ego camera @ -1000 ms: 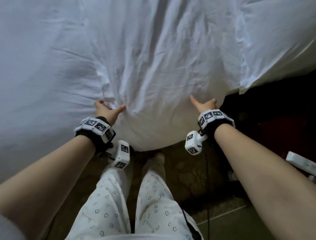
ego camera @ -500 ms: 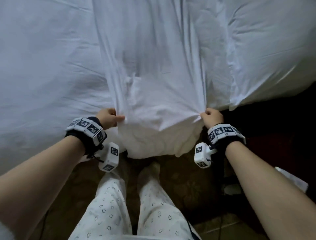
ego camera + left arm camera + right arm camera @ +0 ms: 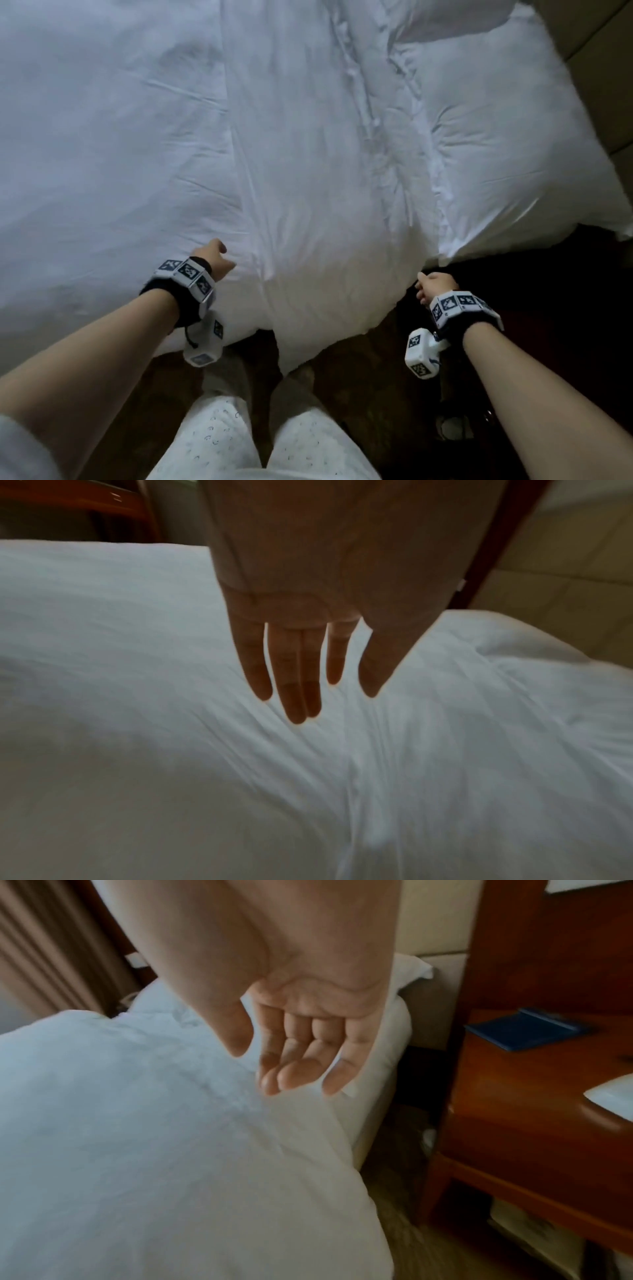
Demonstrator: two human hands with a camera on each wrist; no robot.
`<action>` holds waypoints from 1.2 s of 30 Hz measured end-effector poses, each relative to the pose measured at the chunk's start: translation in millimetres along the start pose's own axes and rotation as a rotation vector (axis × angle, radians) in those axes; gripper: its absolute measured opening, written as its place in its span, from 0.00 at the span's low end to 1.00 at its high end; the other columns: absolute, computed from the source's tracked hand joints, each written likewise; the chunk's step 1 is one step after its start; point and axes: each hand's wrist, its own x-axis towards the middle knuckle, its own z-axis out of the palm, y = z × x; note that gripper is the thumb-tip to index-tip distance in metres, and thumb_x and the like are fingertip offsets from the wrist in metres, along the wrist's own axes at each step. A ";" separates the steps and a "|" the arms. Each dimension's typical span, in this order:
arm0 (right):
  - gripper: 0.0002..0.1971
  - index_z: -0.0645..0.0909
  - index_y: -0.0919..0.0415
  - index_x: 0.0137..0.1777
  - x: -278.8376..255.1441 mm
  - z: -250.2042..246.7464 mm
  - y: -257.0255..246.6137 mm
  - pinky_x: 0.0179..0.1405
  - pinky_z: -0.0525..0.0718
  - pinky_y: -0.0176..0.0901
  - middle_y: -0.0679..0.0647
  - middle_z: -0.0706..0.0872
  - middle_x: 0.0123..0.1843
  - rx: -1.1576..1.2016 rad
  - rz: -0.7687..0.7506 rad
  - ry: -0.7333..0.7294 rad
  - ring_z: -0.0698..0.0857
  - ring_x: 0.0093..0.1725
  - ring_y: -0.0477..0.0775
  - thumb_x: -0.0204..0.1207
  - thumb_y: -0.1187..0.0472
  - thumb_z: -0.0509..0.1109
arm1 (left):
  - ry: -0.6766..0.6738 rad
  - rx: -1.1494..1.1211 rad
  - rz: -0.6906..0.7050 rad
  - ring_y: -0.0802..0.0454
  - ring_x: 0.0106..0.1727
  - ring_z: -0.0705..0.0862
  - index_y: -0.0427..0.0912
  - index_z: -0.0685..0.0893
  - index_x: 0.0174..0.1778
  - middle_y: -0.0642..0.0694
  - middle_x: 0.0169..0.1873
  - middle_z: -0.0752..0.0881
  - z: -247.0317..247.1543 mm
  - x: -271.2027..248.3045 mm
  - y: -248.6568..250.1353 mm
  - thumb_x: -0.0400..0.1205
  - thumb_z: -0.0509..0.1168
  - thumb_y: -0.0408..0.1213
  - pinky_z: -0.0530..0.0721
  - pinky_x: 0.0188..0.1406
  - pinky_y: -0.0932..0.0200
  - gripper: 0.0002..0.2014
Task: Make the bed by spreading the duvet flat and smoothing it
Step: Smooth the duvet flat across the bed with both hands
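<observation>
Hovering over one duvet (image 3: 308, 171): left hand (image 3: 214, 257), right hand (image 3: 436, 284).

Bare forearms, no sleeves past the elbow. Each wrist wears a black strap w/ a white band (image 3: 187, 274) of black-and-white square markers, plus a white camera block (image 3: 422, 353) hanging below, also marker-tagged. White trousers (image 3: 209, 442) w/ small dark smiley print. Grey fabric at lower left edge.
</observation>
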 end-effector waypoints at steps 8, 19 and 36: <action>0.11 0.83 0.64 0.42 -51.6 3.9 -162.5 0.33 0.79 0.40 0.63 0.84 0.37 -0.111 -0.380 -0.041 0.80 0.29 0.55 0.79 0.61 0.62 | 0.204 -0.253 0.030 0.37 0.61 0.84 0.38 0.78 0.62 0.33 0.59 0.85 -113.1 16.6 -38.1 0.78 0.66 0.42 0.81 0.65 0.46 0.18; 0.14 0.83 0.66 0.54 -132.3 78.9 -405.9 0.59 0.80 0.49 0.64 0.88 0.54 -0.160 -0.726 0.031 0.84 0.56 0.63 0.81 0.56 0.62 | 0.391 -0.378 0.088 0.39 0.62 0.83 0.40 0.79 0.61 0.36 0.58 0.86 -298.2 84.9 -95.9 0.79 0.64 0.43 0.80 0.64 0.51 0.16; 0.24 0.66 0.61 0.76 -76.4 173.3 -626.9 0.74 0.68 0.52 0.59 0.71 0.76 -0.139 -0.893 0.064 0.69 0.76 0.60 0.84 0.49 0.54 | 0.483 -0.390 0.011 0.37 0.68 0.77 0.36 0.73 0.69 0.36 0.67 0.79 -446.5 229.1 -117.9 0.82 0.61 0.42 0.74 0.67 0.49 0.20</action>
